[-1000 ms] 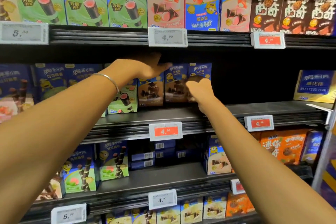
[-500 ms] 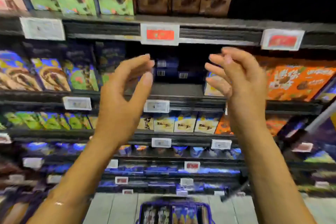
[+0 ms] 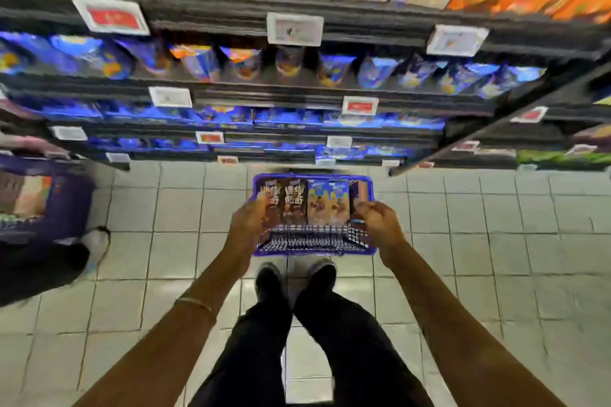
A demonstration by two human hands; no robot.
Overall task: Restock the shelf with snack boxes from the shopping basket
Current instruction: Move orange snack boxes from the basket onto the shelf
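The shopping basket (image 3: pixel 314 253) sits on the floor (image 3: pixel 496 241), right in front of the person's shoes (image 3: pixel 269 277) and just near of the bottom of the shelf (image 3: pixel 297 92). A row of snack boxes (image 3: pixel 310 205) stands in the far half of the basket: two brown ones on the left, blue and yellow ones in the middle, and a bit of one more on the right. The near half of the basket shows only its wire bottom. So I think some of the job is done, but these boxes have not gone up yet. The left hand (image 3: pixel 246 221) is at the left end of the row and the right hand (image 3: pixel 377 221) is at the right end. The fingers of both hands are bent, but the picture is too blurry to tell if they are squeezing the boxes or only close to them. My guess is that the person is about to pick up the row. The floor is made of pale square tiles. The shelf has many dark levels full of blue, yellow and orange packs, with white and red price tags (image 3: pixel 295 29) on the front edges. A purple thing (image 3: pixel 49 195) stands far off to the left.
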